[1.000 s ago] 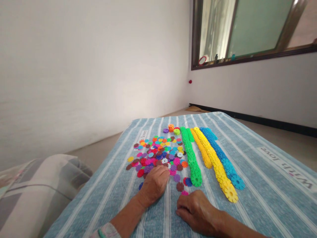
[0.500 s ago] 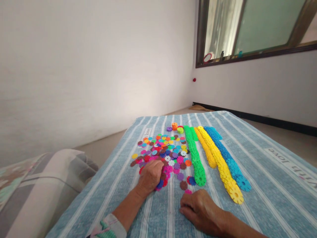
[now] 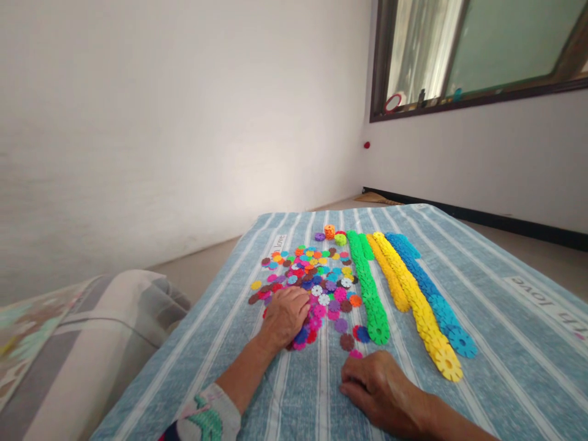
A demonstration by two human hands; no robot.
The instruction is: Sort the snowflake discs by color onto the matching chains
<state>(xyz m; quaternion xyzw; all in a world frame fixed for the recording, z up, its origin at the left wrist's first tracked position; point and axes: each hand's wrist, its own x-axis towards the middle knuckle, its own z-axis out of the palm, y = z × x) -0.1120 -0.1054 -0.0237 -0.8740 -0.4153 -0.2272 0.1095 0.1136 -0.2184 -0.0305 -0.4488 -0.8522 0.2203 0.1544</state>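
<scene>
Mixed snowflake discs (image 3: 316,312) in many colours lie scattered over the striped cloth. My left hand (image 3: 285,315) rests palm down on the near left of this pile, fingers laid forward over the discs; what is under them is hidden. To the right, my right hand (image 3: 381,386) sits on the cloth with its fingers curled in, and I cannot see what they hold, if anything. A pink disc (image 3: 355,354) lies right at its knuckles. Beyond it stretch overlapping rows of green discs (image 3: 367,294), yellow discs (image 3: 420,306) and blue discs (image 3: 434,294).
At the far end stand small stacks: orange (image 3: 329,231), purple (image 3: 320,236) and lime green (image 3: 340,239). A blue striped cloth (image 3: 496,343) covers the table. Folded bedding (image 3: 119,343) is at the left, a white wall (image 3: 184,122) behind, a window (image 3: 505,49) at the right.
My left hand's fingers have straightened out over the pile. My right hand keeps its curled shape in place. The whole view has shifted slightly.
</scene>
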